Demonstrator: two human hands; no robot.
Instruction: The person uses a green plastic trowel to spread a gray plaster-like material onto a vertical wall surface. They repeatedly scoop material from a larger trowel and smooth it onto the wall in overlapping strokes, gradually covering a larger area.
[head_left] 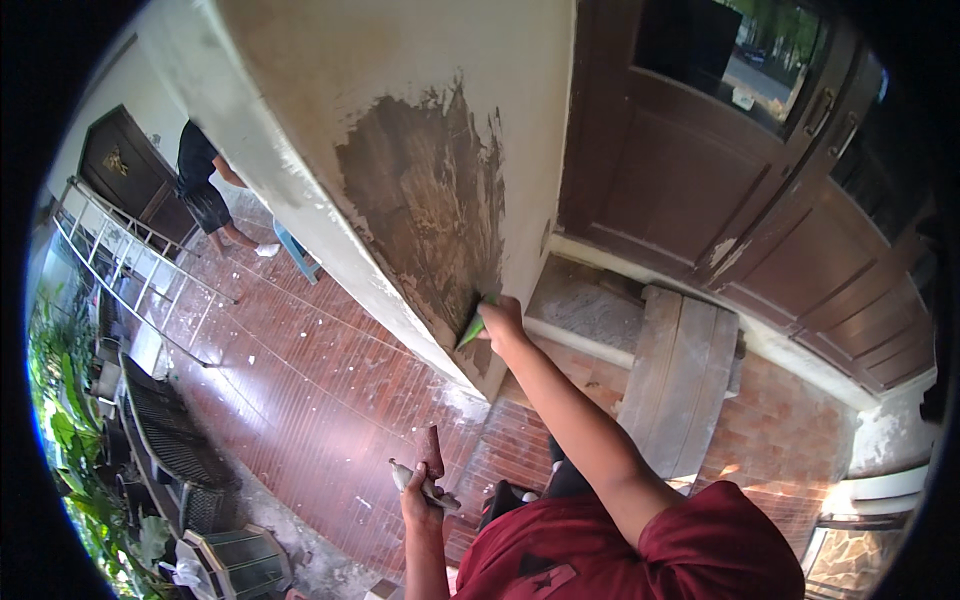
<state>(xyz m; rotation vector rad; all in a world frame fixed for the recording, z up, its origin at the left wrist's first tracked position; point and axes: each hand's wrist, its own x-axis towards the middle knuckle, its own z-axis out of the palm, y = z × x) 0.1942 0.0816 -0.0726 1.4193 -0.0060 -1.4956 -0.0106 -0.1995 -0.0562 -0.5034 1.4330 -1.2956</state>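
Observation:
My right hand (pixel 503 320) presses a small green scraper (pixel 472 330) against the lower edge of a grey wet patch of plaster (pixel 430 200) on a cream pillar (pixel 330 100). My left hand (pixel 418 495) hangs lower, near my waist, gripping a trowel (pixel 428 468) with a reddish-brown blade and a lump of grey filler on it. The trowel is held away from the wall, over the red brick floor (pixel 300 380).
A dark wooden double door (pixel 720 190) stands to the right, with wooden planks (pixel 675 375) leaning on the step. Another person (pixel 205 190) stands at the far left by a metal ladder (pixel 130 270). Dark wicker furniture (pixel 170 450) and plants line the left edge.

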